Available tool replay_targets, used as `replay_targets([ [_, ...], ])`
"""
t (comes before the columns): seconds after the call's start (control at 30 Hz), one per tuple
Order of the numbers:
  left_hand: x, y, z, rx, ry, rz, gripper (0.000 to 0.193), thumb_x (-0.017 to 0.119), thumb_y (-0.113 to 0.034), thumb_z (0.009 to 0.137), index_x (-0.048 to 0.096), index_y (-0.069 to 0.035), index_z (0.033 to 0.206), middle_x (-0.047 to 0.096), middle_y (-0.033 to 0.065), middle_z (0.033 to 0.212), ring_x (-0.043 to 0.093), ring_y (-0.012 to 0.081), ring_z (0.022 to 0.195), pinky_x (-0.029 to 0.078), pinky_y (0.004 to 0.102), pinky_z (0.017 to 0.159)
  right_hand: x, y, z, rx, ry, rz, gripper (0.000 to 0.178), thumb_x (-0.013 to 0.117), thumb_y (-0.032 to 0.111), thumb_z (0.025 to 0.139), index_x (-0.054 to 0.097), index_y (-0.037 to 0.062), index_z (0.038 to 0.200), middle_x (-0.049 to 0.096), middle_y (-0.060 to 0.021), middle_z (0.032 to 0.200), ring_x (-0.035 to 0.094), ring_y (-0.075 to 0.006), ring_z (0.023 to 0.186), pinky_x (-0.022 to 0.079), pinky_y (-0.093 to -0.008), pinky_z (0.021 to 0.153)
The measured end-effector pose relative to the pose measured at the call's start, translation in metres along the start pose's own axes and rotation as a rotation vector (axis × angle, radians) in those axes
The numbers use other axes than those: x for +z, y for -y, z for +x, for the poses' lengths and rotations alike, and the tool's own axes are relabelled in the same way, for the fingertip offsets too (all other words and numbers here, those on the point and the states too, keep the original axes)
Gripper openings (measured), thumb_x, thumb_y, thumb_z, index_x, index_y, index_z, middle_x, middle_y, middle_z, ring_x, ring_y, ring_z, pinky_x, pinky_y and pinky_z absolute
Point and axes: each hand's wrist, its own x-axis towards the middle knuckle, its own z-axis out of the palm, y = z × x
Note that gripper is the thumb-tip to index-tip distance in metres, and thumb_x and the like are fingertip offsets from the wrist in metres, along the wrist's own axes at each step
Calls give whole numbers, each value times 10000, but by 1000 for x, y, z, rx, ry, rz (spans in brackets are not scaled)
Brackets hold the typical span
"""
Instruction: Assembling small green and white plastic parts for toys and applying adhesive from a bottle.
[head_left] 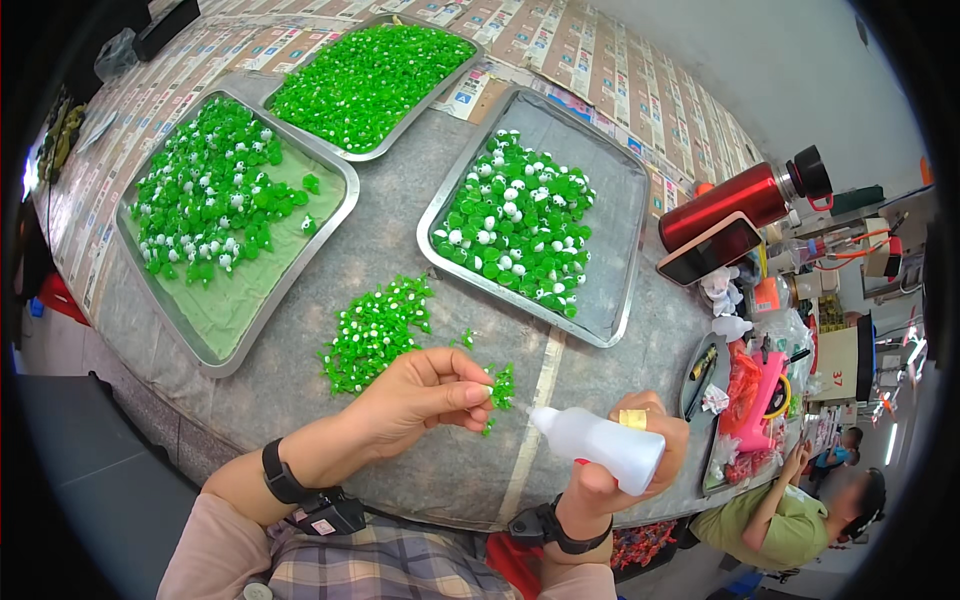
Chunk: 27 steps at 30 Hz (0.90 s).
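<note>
My left hand (430,392) is closed in a pinch on a small green and white plastic piece. My right hand (625,450) is wrapped round a white squeeze bottle (605,442), tilted so its narrow nozzle points left toward the pinched piece, a short gap apart. A few loose green pieces (502,388) lie on the table just beyond my left fingertips. Beyond that hand is a larger heap of small green and white pieces (375,335). Yellowish tape is wrapped round a finger of my right hand.
Metal trays hold green and white pieces: one on the left (345,200), one at the back (478,50), one at right centre (425,225). On the right are a red flask (725,205), a phone (710,248) and a pink glue gun (762,400). A person (770,520) sits at far right.
</note>
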Motion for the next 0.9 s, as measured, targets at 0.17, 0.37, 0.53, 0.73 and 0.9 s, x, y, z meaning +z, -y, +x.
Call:
replay_targets([
  [0.17, 0, 0, 0, -1, -10, 14, 132, 571, -122, 795, 537, -37, 889, 579, 48, 781, 571, 112, 691, 495, 252, 653, -6, 1, 4, 0, 138, -69, 614, 758, 421, 554, 430, 47, 913, 465, -9, 612, 399, -136, 484, 302, -250, 436],
  [0.37, 2, 0, 1, -5, -43, 16, 97, 565, -109, 791, 530, -30, 836, 573, 63, 745, 574, 136, 658, 497, 266, 616, -1, -1, 1, 33, -83, -30, 603, 749, 446, 552, 440, 43, 875, 455, -13, 597, 406, -140, 482, 301, -246, 431],
  [0.53, 2, 0, 0, -5, -43, 19, 111, 565, -126, 794, 532, -27, 831, 572, 63, 742, 572, 134, 657, 496, 266, 615, -1, -3, 2, 40, -27, -41, 603, 739, 463, 557, 440, 38, 862, 451, -11, 585, 404, -136, 483, 302, -246, 433],
  [0.73, 3, 0, 0, 35, -45, 52, 104, 571, -111, 787, 536, -23, 830, 572, 61, 739, 571, 140, 659, 488, 265, 611, -2, -2, -1, 50, -123, -14, 613, 726, 485, 563, 438, 32, 858, 446, -11, 581, 394, -128, 476, 302, -248, 435],
  [0.9, 6, 3, -1, 273, -86, 227, 100, 581, -56, 772, 542, -11, 853, 571, 59, 777, 564, 123, 702, 469, 238, 625, 8, 6, 3, 184, -254, -175, 677, 536, 672, 586, 349, 34, 712, 346, -11, 564, 341, -120, 470, 283, -234, 438],
])
